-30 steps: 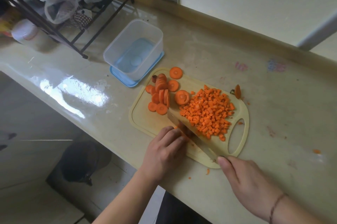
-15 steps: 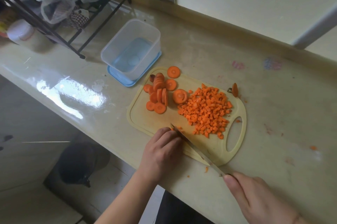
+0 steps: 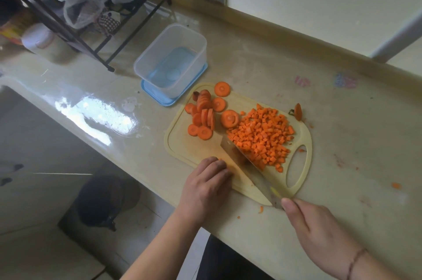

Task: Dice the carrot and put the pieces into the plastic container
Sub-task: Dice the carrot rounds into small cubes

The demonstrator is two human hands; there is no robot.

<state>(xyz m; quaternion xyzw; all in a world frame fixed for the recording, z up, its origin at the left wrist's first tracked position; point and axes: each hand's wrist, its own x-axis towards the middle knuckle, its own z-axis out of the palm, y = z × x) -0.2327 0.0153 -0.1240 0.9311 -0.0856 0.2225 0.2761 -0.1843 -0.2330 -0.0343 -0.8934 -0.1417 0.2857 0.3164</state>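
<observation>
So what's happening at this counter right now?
A person is dicing carrot on a cutting board. The right hand grips a knife, its blade lying against the pile of diced carrot. The left hand rests on the board's near edge over a small carrot bit. Carrot slices wait uncut, and the plastic container holds no carrot.

No words, numbers or brand marks can be read anywhere. The desk (image 3: 262, 69) carries two faint coloured marks, one pink (image 3: 302, 81) and one blue (image 3: 345, 80), near the wall, but both are too blurred to make out.
</observation>
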